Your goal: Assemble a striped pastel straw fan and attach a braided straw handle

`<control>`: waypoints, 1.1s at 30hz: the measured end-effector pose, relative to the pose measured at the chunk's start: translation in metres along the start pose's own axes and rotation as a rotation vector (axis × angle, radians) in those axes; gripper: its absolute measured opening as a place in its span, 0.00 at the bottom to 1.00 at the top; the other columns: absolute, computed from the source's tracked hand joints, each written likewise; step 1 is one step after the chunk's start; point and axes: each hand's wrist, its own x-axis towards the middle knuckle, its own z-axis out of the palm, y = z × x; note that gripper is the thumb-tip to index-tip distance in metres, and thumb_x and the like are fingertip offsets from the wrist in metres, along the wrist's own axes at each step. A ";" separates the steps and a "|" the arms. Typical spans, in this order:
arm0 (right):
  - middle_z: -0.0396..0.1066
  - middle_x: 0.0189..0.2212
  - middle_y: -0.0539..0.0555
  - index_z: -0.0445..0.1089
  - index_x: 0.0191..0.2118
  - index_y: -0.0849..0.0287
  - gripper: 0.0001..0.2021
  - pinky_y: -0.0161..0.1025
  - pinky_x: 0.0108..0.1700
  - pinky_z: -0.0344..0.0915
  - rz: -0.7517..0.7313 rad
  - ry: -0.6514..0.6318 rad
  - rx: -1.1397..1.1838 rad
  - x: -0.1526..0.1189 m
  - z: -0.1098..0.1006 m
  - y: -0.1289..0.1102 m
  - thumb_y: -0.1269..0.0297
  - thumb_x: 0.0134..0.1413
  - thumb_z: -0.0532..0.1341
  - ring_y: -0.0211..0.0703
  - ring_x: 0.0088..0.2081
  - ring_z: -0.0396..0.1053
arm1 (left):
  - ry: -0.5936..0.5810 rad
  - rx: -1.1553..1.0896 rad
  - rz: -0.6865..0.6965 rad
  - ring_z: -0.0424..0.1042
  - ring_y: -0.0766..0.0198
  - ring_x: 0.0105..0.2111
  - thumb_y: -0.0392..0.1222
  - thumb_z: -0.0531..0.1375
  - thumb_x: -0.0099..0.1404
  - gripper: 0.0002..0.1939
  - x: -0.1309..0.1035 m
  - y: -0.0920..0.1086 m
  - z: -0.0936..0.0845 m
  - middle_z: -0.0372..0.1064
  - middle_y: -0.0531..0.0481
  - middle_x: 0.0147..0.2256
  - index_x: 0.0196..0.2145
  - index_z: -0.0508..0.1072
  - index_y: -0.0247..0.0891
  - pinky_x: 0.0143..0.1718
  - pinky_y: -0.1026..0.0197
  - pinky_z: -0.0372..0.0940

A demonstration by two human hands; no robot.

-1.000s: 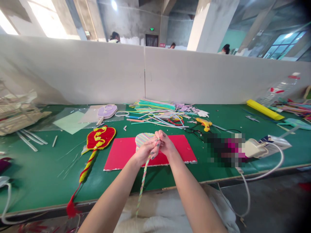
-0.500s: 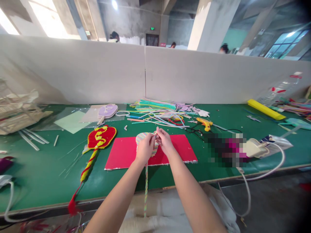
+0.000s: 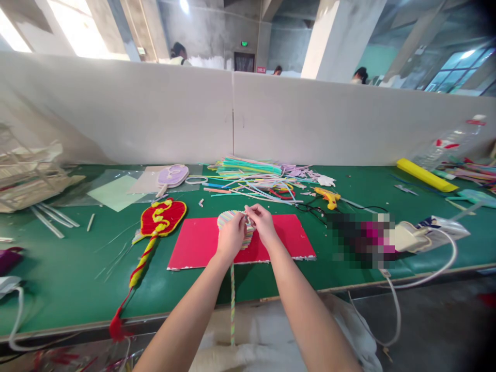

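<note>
A striped pastel fan [image 3: 248,241] lies over a red board [image 3: 197,243] on the green table, its twisted striped handle [image 3: 233,310] hanging past the front edge. Above the fan my left hand [image 3: 231,233] is closed, fingertips pinched on something too small to make out. My right hand [image 3: 260,221] meets it from the right, thumb and forefinger also pinched together at the same spot. The hands cover much of the fan's face. To the left lies a red and yellow fan [image 3: 166,217] with a red tassel.
Behind the board lie loose pastel fuzzy sticks [image 3: 248,168] and a yellow glue gun [image 3: 327,197] with a black cable. A purple fan [image 3: 172,175] is at the back left. At right are a cream fan [image 3: 406,236], white cable, yellow bar [image 3: 426,175] and plastic bottle [image 3: 451,142].
The fingers of my right hand have shifted slightly left against my left fingertips. The view has moved a little; the fan and board stay in place.
</note>
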 end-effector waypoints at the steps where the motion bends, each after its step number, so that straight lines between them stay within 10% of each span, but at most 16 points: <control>1: 0.52 0.12 0.41 0.64 0.21 0.58 0.15 0.31 0.18 0.44 0.018 -0.013 0.048 -0.001 0.000 -0.001 0.53 0.40 0.66 0.29 0.15 0.48 | -0.047 -0.128 -0.032 0.57 0.67 0.17 0.43 0.49 0.63 0.10 0.001 0.000 0.000 0.58 0.56 0.16 0.25 0.62 0.40 0.22 0.65 0.51; 9: 0.57 0.22 0.44 0.59 0.21 0.58 0.20 0.30 0.18 0.45 0.032 -0.141 0.241 -0.008 -0.004 -0.009 0.49 0.37 0.67 0.28 0.18 0.49 | -0.453 -0.895 -0.241 0.50 0.75 0.11 0.46 0.56 0.58 0.10 -0.004 0.019 -0.004 0.50 0.61 0.14 0.28 0.61 0.37 0.14 0.69 0.48; 14: 0.57 0.23 0.45 0.59 0.20 0.58 0.19 0.29 0.17 0.47 0.001 -0.185 0.301 -0.007 -0.004 -0.008 0.51 0.38 0.67 0.28 0.18 0.50 | -0.483 -1.042 -0.282 0.51 0.76 0.11 0.46 0.60 0.57 0.11 -0.006 0.016 -0.002 0.52 0.61 0.14 0.29 0.62 0.36 0.13 0.70 0.48; 20: 0.56 0.17 0.43 0.62 0.21 0.58 0.15 0.29 0.17 0.47 0.013 -0.073 0.200 -0.004 0.000 -0.009 0.55 0.40 0.67 0.29 0.17 0.50 | -0.230 -0.597 -0.111 0.60 0.70 0.15 0.51 0.53 0.61 0.13 0.003 0.005 0.002 0.59 0.59 0.16 0.30 0.62 0.38 0.19 0.67 0.55; 26: 0.51 0.12 0.41 0.61 0.19 0.58 0.17 0.31 0.19 0.45 -0.011 0.042 -0.067 0.001 0.002 -0.001 0.52 0.42 0.65 0.29 0.16 0.48 | 0.070 0.376 0.041 0.67 0.63 0.24 0.49 0.48 0.65 0.13 -0.004 0.007 -0.001 0.69 0.50 0.25 0.36 0.67 0.40 0.24 0.64 0.52; 33: 0.53 0.12 0.41 0.62 0.19 0.58 0.17 0.33 0.19 0.45 -0.004 0.077 -0.130 0.002 0.001 0.004 0.50 0.40 0.65 0.30 0.16 0.49 | 0.013 0.686 0.002 0.68 0.61 0.24 0.47 0.43 0.68 0.15 -0.005 0.012 -0.003 0.72 0.47 0.31 0.40 0.67 0.42 0.22 0.64 0.46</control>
